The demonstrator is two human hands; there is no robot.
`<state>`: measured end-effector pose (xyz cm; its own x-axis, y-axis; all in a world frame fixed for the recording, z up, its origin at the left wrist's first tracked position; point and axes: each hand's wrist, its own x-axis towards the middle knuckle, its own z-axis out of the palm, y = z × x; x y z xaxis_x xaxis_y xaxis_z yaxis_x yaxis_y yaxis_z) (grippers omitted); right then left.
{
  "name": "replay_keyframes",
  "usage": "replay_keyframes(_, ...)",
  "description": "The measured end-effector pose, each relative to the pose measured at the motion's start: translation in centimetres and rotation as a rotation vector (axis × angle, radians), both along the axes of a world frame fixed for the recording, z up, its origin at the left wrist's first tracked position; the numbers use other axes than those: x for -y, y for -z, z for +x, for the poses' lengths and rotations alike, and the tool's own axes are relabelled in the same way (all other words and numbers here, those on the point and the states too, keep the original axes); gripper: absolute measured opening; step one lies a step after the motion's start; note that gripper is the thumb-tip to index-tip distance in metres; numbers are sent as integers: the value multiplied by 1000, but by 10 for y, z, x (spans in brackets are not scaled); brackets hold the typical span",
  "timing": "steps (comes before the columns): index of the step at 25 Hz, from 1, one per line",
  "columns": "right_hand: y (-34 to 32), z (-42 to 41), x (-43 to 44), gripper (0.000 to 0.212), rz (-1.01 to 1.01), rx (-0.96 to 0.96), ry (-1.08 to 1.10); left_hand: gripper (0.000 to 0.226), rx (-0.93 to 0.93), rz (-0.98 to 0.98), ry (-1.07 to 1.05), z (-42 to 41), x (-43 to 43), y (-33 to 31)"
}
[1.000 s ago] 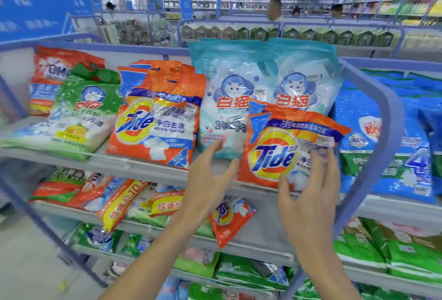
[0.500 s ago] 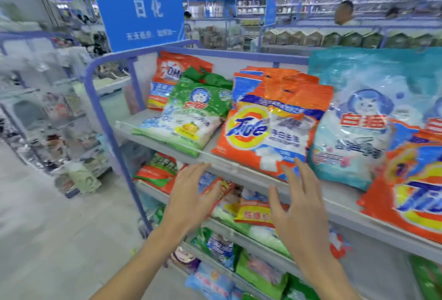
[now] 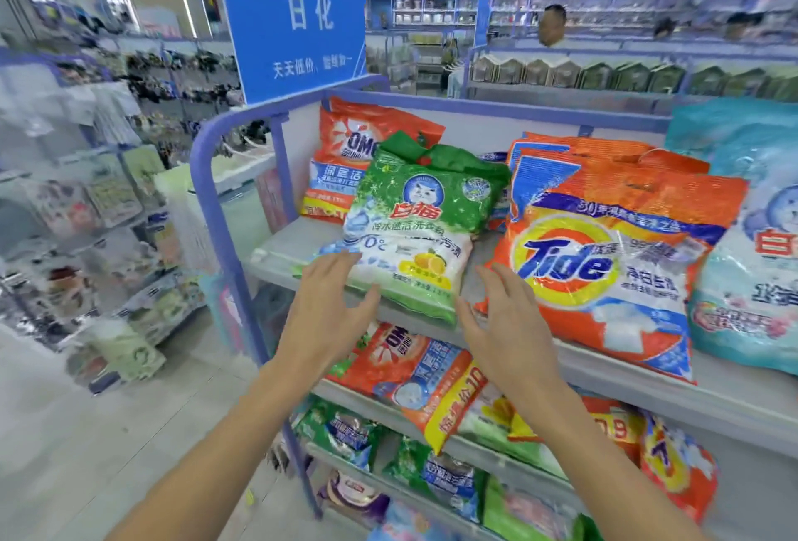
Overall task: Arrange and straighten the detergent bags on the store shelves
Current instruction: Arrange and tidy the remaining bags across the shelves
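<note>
A green and white detergent bag point(image 3: 421, 216) lies slumped forward on the top shelf point(image 3: 604, 363), its lower edge hanging over the shelf front. My left hand point(image 3: 330, 311) is spread at the bag's lower left corner, fingertips at its edge. My right hand point(image 3: 501, 324) is spread just right of the bag's lower right corner, holding nothing. An orange Tide bag point(image 3: 604, 255) leans to the right of it. A red OMO bag point(image 3: 345, 160) stands behind on the left. A pale blue bag point(image 3: 751, 238) sits at the far right.
The rack's blue tube frame point(image 3: 211, 203) rises at the left end, with a blue sign point(image 3: 298, 13) above it. Lower shelves hold several tumbled bags, such as an orange one point(image 3: 414, 376). An aisle floor point(image 3: 86, 432) lies left. A person point(image 3: 552, 24) stands behind the far shelves.
My view and both hands have shifted left along the top shelf, from the right Tide bag to the green and white bag. Both hands stay spread and hold nothing.
</note>
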<state>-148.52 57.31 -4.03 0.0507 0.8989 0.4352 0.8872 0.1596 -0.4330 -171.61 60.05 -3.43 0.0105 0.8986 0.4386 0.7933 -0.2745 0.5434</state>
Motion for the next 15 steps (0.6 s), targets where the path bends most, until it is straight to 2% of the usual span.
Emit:
replay_keyframes(4, -7, -18, -33, 59, -73, -1, 16, 51, -27, 10, 32, -13, -55, -16)
replay_keyframes(9, -17, -27, -84, 68, -179, -10, 27, 63, -129, -80, 28, -20, -123, -15)
replay_keyframes(11, -15, -32, -101, 75, -304, -91, 51, 76, -91, -252, 29, -22, -145, -11)
replay_keyframes(13, -14, -34, -119, 95, -435, -218, 106, 95, -28, -504, 53, -25, -166, -12)
replay_keyframes(15, -17, -37, -130, 116, -510, -339, 153, 110, 96, -644, 102, -25, -184, -20)
